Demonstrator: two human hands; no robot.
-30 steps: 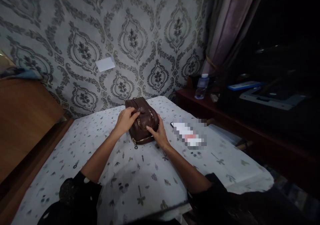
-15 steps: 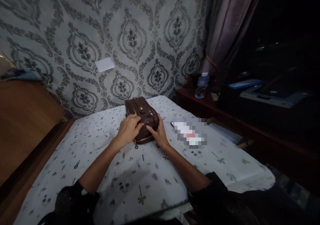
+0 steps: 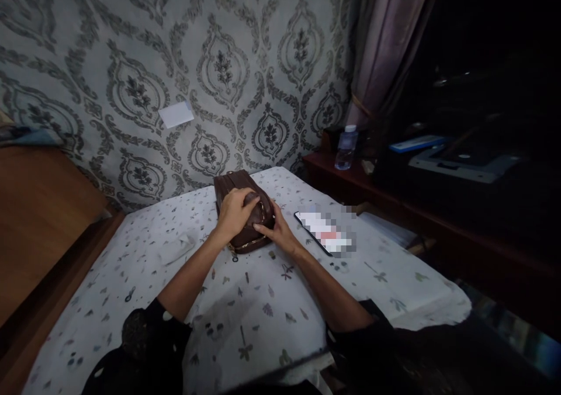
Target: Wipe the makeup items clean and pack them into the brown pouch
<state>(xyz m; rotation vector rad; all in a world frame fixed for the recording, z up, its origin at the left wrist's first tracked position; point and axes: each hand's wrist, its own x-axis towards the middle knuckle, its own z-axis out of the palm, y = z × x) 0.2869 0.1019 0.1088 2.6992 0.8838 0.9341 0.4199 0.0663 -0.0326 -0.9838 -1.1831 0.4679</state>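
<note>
A brown bag with gold zips lies on the white patterned cloth. My left hand rests on top of it, fingers curved over the flap near the middle and covering part of it. Around the bag's right side is my right hand, its thumb on the near top and its fingers along the far side, partly hidden. A zip pull hangs at the near left corner of the bag.
Right of the bag lies a phone with a blurred screen. A crumpled white piece is at the left. A clear bottle stands on the dark red furniture. White paper is on the wall.
My left hand has moved up and to the right over the bag's top, covering the flap's fastener. My right hand stays at the bag's side. The view has shifted slightly.
</note>
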